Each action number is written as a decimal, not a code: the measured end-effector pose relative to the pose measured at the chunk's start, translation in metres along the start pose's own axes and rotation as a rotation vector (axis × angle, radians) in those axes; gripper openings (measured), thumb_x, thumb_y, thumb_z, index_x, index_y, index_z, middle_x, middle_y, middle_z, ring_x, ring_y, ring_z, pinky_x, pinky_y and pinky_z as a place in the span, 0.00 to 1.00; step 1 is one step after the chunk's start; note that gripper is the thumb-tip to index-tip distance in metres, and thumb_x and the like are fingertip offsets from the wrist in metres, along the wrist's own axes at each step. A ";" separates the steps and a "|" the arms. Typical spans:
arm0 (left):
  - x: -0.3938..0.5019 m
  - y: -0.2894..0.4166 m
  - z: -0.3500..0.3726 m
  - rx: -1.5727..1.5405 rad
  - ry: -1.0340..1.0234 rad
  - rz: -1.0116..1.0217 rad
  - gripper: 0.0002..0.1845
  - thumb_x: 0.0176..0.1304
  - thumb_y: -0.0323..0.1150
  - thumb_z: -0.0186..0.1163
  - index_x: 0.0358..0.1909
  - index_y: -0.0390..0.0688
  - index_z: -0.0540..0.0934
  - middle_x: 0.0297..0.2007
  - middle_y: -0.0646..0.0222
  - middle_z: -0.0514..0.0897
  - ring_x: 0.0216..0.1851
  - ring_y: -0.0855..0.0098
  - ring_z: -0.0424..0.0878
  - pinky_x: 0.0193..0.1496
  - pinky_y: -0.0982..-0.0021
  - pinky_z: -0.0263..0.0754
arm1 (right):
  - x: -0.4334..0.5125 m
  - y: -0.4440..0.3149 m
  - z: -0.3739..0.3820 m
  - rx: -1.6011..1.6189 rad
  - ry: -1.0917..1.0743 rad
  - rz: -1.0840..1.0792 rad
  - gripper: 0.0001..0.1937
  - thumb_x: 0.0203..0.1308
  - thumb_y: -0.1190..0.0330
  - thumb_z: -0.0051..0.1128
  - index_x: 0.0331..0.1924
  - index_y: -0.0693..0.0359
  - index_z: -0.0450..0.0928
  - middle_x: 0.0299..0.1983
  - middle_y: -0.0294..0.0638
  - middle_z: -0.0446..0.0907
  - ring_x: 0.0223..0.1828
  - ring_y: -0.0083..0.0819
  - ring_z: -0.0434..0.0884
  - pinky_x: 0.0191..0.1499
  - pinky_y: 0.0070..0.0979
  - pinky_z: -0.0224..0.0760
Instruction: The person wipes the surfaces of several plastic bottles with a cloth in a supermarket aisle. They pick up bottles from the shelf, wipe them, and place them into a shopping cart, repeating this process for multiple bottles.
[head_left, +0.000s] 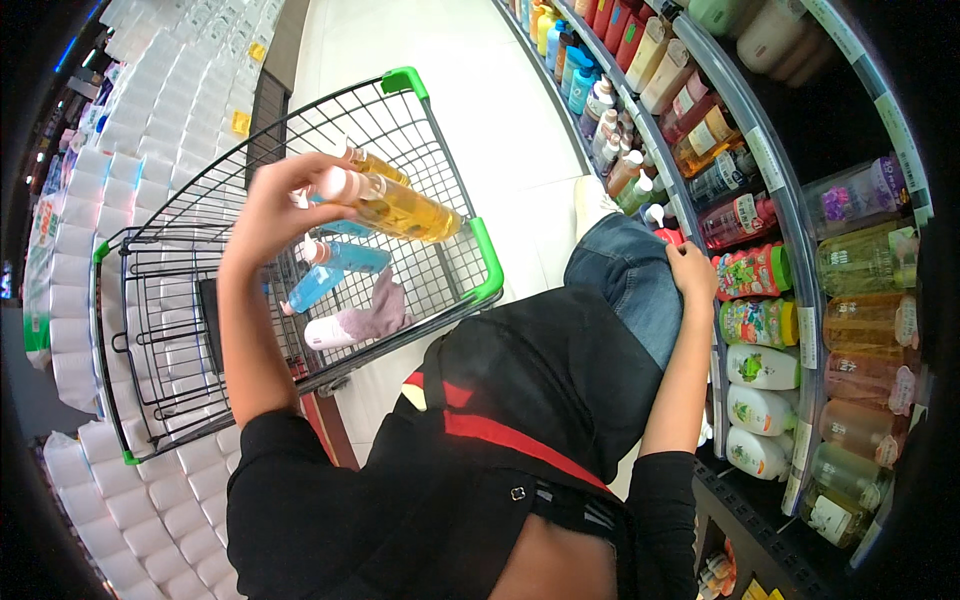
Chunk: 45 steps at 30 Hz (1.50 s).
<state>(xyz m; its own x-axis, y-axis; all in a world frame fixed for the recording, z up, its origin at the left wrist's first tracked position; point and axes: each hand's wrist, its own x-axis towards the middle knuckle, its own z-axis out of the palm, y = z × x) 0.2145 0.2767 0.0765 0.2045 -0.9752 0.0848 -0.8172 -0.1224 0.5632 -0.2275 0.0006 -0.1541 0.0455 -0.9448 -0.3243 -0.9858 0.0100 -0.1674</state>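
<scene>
My left hand (289, 199) grips the capped end of a clear bottle of yellow liquid (405, 210), held above the wire shopping cart (442, 161). Another amber pump bottle (379, 166) shows just behind it. Inside the cart lie a blue pump bottle (352, 256), a second blue bottle (315, 289), and a white bottle (330, 332) beside a mauve cloth (386, 304). More blue shows partly hidden beneath the held bottle. My right hand (690, 270) rests by my knee in blue jeans, close to a red bottle with a green cap (754, 271) on the shelf; whether it holds anything cannot be told.
Curved shelves (776, 161) packed with bottles run along the right. Stacked white paper packs (154, 105) stand at the left behind the cart, with more packs (172, 487) at the lower left. Pale floor tiles (450, 37) lie between the cart and the shelves.
</scene>
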 end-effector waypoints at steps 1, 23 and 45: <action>-0.003 0.011 -0.008 -0.176 0.039 -0.027 0.23 0.46 0.23 0.75 0.47 0.37 0.81 0.42 0.68 0.86 0.45 0.75 0.83 0.51 0.69 0.78 | 0.000 0.001 0.002 -0.002 0.011 0.004 0.28 0.58 0.41 0.47 0.53 0.51 0.82 0.51 0.50 0.83 0.54 0.51 0.81 0.56 0.43 0.72; 0.042 0.072 0.065 -0.892 0.438 0.289 0.31 0.72 0.35 0.58 0.71 0.50 0.56 0.61 0.54 0.74 0.66 0.57 0.72 0.68 0.56 0.67 | -0.020 -0.004 -0.016 0.073 0.033 -0.009 0.28 0.59 0.43 0.49 0.54 0.53 0.80 0.48 0.54 0.84 0.52 0.53 0.82 0.55 0.46 0.73; 0.116 0.100 0.134 -0.620 -0.054 0.232 0.40 0.56 0.37 0.73 0.66 0.37 0.63 0.55 0.60 0.77 0.53 0.68 0.79 0.56 0.66 0.75 | -0.035 -0.001 0.000 0.161 0.342 -0.096 0.19 0.59 0.53 0.51 0.41 0.60 0.83 0.38 0.52 0.85 0.43 0.48 0.84 0.48 0.45 0.74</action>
<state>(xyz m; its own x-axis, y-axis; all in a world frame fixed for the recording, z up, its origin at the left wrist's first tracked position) 0.0844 0.1263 0.0321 0.0199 -0.9733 0.2289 -0.3723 0.2052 0.9051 -0.2281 0.0342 -0.1427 0.0532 -0.9983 0.0246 -0.9404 -0.0584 -0.3351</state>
